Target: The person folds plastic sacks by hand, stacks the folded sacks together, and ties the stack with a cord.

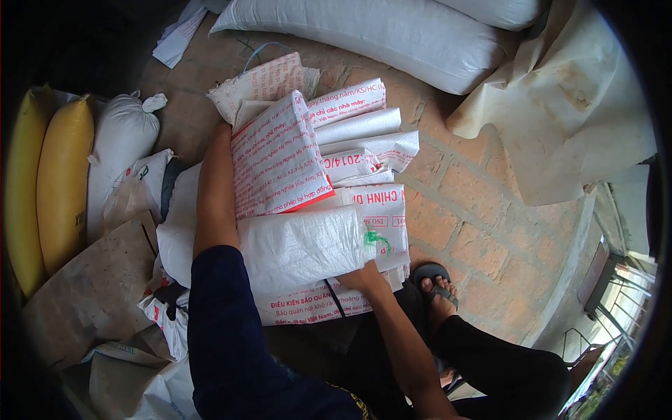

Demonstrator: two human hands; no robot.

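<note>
A stack of folded woven sacks with red print lies in front of me, its layers fanned out toward the upper right. Across its lower part rests a rolled white sack with a green tie at its right end. Just below that end is my right hand, fingers bent in against the stack, fingertips out of sight. A dark strap shows on the lowest printed sack. My left forearm reaches up along the stack's left side; the left hand is hidden behind the printed sacks.
Yellow sacks and a tied white sack stand at the left. Large filled white sacks lie at the top. A stained sheet hangs at the upper right. My sandalled foot is on the brick floor.
</note>
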